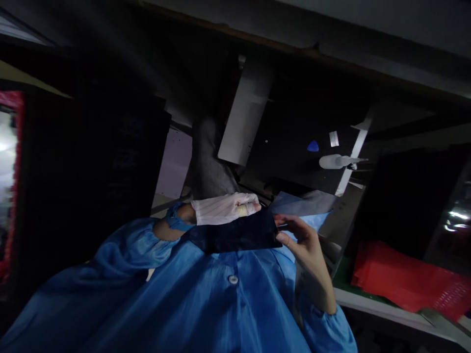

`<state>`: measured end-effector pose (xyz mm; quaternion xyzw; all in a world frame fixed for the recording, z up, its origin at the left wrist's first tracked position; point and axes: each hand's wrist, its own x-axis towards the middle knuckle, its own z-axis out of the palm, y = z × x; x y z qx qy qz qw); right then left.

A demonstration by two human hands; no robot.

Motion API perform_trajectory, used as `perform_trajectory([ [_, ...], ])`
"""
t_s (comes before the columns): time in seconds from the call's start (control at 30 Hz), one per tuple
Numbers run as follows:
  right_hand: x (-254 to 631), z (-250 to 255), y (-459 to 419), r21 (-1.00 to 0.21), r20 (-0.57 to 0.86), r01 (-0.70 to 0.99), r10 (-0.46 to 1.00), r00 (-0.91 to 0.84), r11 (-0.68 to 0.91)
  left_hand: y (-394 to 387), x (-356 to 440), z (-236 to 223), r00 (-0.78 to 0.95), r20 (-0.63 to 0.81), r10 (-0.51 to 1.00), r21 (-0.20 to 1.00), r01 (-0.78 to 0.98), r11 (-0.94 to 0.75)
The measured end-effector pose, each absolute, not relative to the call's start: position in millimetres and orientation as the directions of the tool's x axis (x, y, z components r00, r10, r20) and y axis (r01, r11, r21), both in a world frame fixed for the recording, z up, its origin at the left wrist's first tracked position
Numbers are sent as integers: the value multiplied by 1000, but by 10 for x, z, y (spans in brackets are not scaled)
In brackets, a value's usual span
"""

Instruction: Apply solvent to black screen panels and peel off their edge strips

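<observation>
A flat dark panel (235, 233), like a tablet or phone screen, is held close over my blue coat (206, 299). My left hand (226, 208), in a white striped glove with a pale finger cot, grips its upper left edge. My right hand (309, 245) is bare, and its thumb and fingers pinch the panel's right edge. Both hands hold the panel between them.
A dark work surface (294, 147) lies ahead with a white squeeze bottle (336, 161), a small blue pick (312, 146) and a white strip (245, 117). Blue cloth (312, 208) lies beyond the panel. Red material (405, 282) sits at the lower right. A black stack (91, 171) fills the left.
</observation>
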<state>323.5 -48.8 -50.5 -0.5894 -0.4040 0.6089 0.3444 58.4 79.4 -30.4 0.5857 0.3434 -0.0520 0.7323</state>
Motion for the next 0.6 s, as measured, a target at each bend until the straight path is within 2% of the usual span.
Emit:
perform_trajectory([
  [0.03,3305,-490,-430,-909,-416,55,909,-40,-414,801,573,-304,748,-581,321,810,495,314],
  [0.1,3444,-490,-284,-941,-311,99,941,137,-325,810,548,-301,741,-594,313,800,504,326],
  [0.2,3602,-615,17,-937,15,315,882,470,-152,809,524,-300,763,-570,306,813,468,347],
  [0.3,3700,-881,367,-843,242,531,821,516,-86,803,526,-293,760,-564,322,817,457,352],
  [0.43,3752,-1173,667,-731,319,675,825,467,-100,805,519,-302,730,-563,387,822,449,349],
  [0.6,3557,-975,339,-853,305,522,802,513,-9,823,454,-428,739,-519,429,851,402,337],
])
